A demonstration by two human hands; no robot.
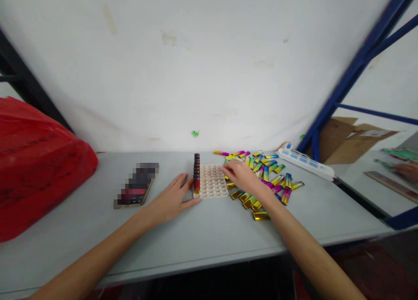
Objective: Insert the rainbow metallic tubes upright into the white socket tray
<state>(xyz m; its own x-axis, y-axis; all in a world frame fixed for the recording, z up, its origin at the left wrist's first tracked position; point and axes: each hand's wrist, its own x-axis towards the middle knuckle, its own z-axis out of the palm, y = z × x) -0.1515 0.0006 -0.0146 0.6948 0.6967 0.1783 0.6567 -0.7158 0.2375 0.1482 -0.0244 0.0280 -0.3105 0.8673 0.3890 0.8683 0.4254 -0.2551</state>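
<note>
A grey table [209, 234] stands against a white wall, seen from above by the person working at it. At its middle lies a pale tray [214, 184] of round holes. A single row of dark, red-tipped pieces [196, 174] stands along the tray's left edge. The person's left hand [173, 200] lies flat and open on the table, fingers spread, holding nothing, its fingertips touching the tray's near left corner. The right hand [240, 176] rests at the tray's right edge, fingers loosely curled over a loose pile of shiny multicoloured pieces [269, 176]; whether it grips one cannot be told. A white power strip [305, 163] lies far right, a phone [137, 187] left of the tray, and a red plastic bag [35, 169] far left.
</note>
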